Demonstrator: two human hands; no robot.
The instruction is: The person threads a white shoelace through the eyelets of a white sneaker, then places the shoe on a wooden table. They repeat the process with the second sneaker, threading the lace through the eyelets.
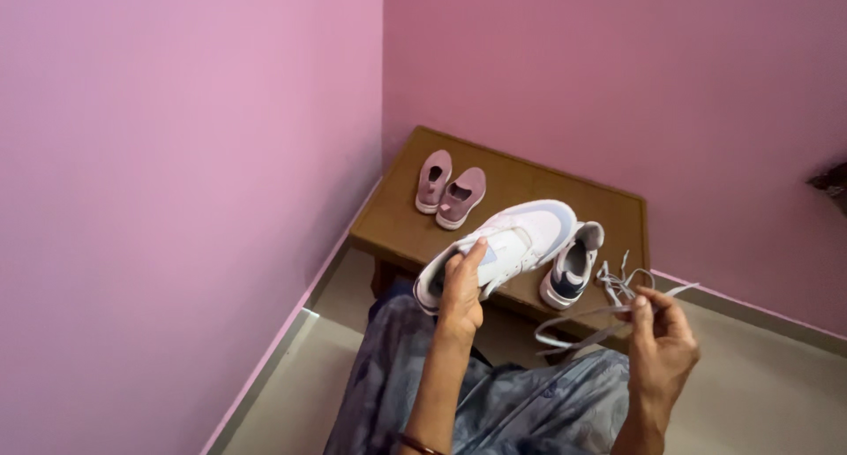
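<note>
Head view, only one available.

Left hand (461,289) grips a white sneaker (498,248). The fingers (456,267) are wrapped over its side near the heel end and the thumb (475,251) lies up along the upper. The sneaker is tilted, toe pointing up-right, lifted above the lap and overlapping the front edge of the low brown table (507,186).

Right hand (660,345) pinches a grey-white shoelace (589,316). Thumb and index fingertips (639,305) are closed on it. One run of lace goes left from the pinch and loops back under; the loose ends bunch and fan out just above the fingers, near the table's right corner. The lace does not touch the held sneaker.

The second white sneaker (573,265) sits on the table, just right of the held one, opening facing up and dark lining visible.

A pair of small pink slip-on shoes (449,188) is farther back on the table, side by side, well apart from both hands.

Blue-grey patterned fabric (520,406) covers the lap below. Pink walls (176,199) meet in the corner behind the table.
</note>
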